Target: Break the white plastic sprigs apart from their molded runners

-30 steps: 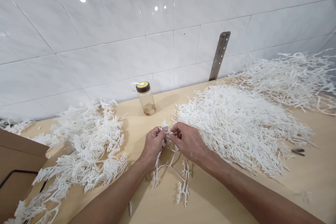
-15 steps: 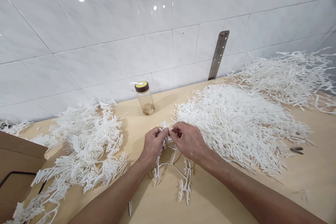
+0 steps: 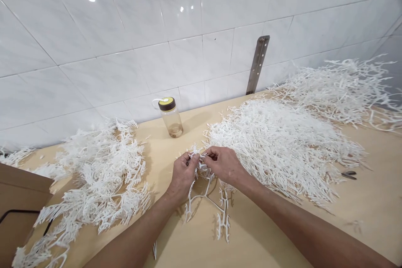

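At the middle of the table, my left hand [image 3: 183,174] pinches a white branched plastic sprig [image 3: 205,196] between thumb and fingers. Its forked stems hang down toward me and rest over the wood. My right hand [image 3: 223,163] is closed close beside the left, its fingertips pinching a small white piece at the sprig's upper end; the exact contact is partly hidden by the fingers. To the right lies a big heap of loose thin white sprigs [image 3: 276,146]. On the left is a pile of fuller, bushy white branches [image 3: 103,171].
A clear bottle [image 3: 173,123] with a dark and yellow lid stands behind my hands. Farther right are more white stems [image 3: 342,88] and a small dark tool [image 3: 348,174]. A metal bracket [image 3: 258,65] leans at the tiled wall. A cardboard box [image 3: 21,201] stands at left.
My right hand has shifted slightly and its fingers have closed up against the sprig's top. The hanging stems have swung a little. The whole view has drifted slightly.
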Available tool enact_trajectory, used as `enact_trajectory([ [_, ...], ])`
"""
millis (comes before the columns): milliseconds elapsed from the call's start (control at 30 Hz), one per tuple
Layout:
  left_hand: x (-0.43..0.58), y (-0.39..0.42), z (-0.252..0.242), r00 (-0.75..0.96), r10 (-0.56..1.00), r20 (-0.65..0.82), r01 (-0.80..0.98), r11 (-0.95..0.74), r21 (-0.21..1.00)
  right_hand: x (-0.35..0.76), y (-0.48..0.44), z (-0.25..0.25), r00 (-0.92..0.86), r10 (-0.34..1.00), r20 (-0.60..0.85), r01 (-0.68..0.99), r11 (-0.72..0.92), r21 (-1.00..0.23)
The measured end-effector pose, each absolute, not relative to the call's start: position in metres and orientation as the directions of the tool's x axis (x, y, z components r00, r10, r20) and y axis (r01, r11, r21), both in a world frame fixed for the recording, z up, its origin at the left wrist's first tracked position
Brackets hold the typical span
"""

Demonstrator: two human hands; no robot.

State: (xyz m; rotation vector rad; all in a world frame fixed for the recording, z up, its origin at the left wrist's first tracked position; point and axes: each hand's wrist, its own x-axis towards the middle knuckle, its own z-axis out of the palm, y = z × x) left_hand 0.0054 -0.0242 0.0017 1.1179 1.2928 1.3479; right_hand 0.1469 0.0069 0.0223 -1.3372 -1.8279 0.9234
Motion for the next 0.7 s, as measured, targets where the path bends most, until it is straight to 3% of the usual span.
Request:
enact_trajectory([
  [167, 0.003, -0.023, 0.001, -0.133, 0.991, -0.018, -0.084, 0.007, 0.996, 0.143, 0.007, 0.016, -0.250, 0.968, 0.032, 0.384, 0.129, -0.914],
  [267, 0.001, -0.024, 0.000, -0.189, 0.980, 0.065, 0.002, -0.066, 0.998, 0.139, 0.008, 0.013, -0.255, 0.967, -0.016, 0.380, 0.085, -0.921],
  [433, 0.000, -0.026, 0.003, -0.099, 0.977, 0.190, 0.111, -0.179, 0.978, 0.145, 0.014, 0.014, -0.113, 0.969, 0.222, 0.623, 0.243, -0.743],
  [533, 0.001, -0.023, 0.001, -0.039, 0.990, 0.135, 0.033, -0.134, 0.990, 0.152, 0.015, 0.018, -0.097, 0.957, 0.272, 0.573, 0.277, -0.771],
  [700, -0.001, -0.015, -0.006, -0.101, 0.988, -0.115, -0.191, 0.095, 0.977, 0.161, 0.021, 0.022, -0.019, 0.963, 0.268, 0.429, 0.250, -0.868],
])
